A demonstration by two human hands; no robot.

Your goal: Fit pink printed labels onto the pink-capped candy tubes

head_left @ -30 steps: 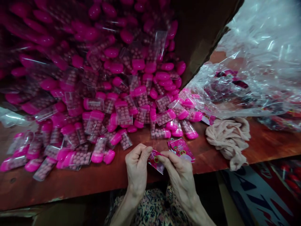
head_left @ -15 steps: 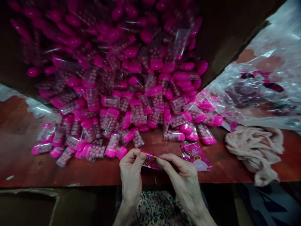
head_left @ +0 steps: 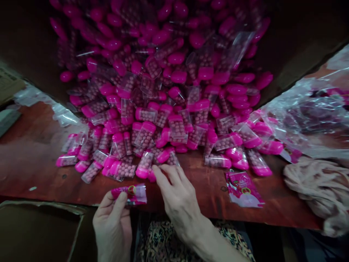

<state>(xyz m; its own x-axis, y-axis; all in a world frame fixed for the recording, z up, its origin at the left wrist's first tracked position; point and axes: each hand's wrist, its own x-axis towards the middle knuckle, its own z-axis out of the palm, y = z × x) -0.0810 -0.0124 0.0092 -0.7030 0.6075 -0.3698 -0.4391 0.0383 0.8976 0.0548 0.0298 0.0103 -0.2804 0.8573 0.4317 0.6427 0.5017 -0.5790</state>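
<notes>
My left hand (head_left: 113, 222) pinches a small pink printed packet (head_left: 130, 193) at the table's near edge, held flat between thumb and fingers. My right hand (head_left: 177, 196) stretches forward with fingers apart, its fingertips at the front of a big heap of clear candy tubes with pink caps (head_left: 169, 109); the nearest tube (head_left: 144, 165) lies just left of its index finger. A small stack of the same pink packets (head_left: 244, 189) lies on the red-brown table (head_left: 40, 167) to the right of that hand.
The tubes spill out of a dark cardboard box (head_left: 294, 40) lying open on the table. Crumpled clear plastic bags (head_left: 308, 120) lie at the right, with a beige cloth (head_left: 321, 189) in front of them. An open brown carton (head_left: 35, 233) sits below the table's edge at the left.
Both hands held one packet between them before. Now the left hand has carried it left and down alone, and the right hand has let go and reached forward to the tubes. The view shifted left.
</notes>
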